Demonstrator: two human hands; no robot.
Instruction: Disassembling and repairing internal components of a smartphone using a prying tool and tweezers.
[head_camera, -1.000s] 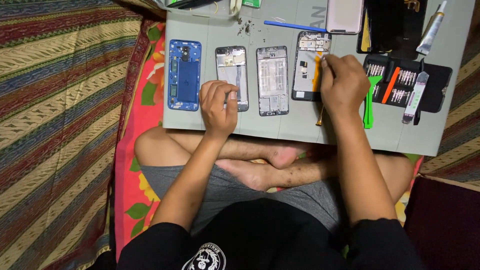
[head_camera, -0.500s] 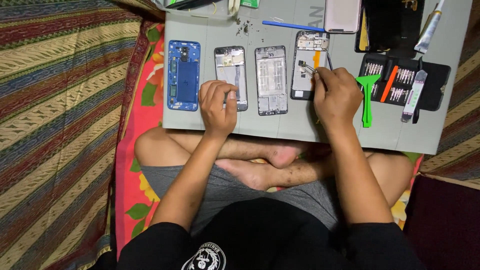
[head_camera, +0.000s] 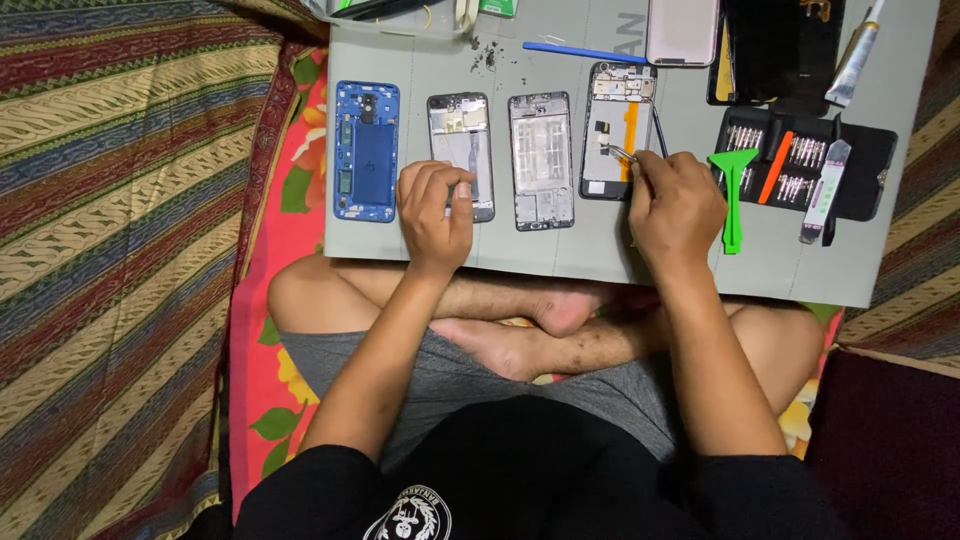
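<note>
**Hands at the row of opened phones**

Both hands are on the grey mat (head_camera: 560, 250) that lies across my crossed legs. My left hand (head_camera: 436, 208) is curled, its fingertips pressing the near end of the silver-framed phone (head_camera: 461, 150), second in the row; I cannot tell whether it grips anything. My right hand (head_camera: 677, 205) is closed around thin metal tweezers (head_camera: 621, 153), whose tips reach into the open black phone (head_camera: 617, 130) with the orange strip, the fourth and rightmost of the row. That phone lies flat, slightly farther away than the others.

At the left end of the row lies the blue phone frame (head_camera: 366, 150), and between my two hands sits the grey phone frame (head_camera: 541, 160), untouched. Just right of my right hand lies a green plastic pry tool (head_camera: 734, 195), and beyond it a black tool pouch (head_camera: 810, 175) with screwdriver bits and an orange pick. Along the far edge I see a thin blue tool (head_camera: 585, 52), a pale phone back (head_camera: 682, 30) and a dark panel (head_camera: 775, 50). A striped woven blanket (head_camera: 120, 250) covers the surface to the left.
</note>
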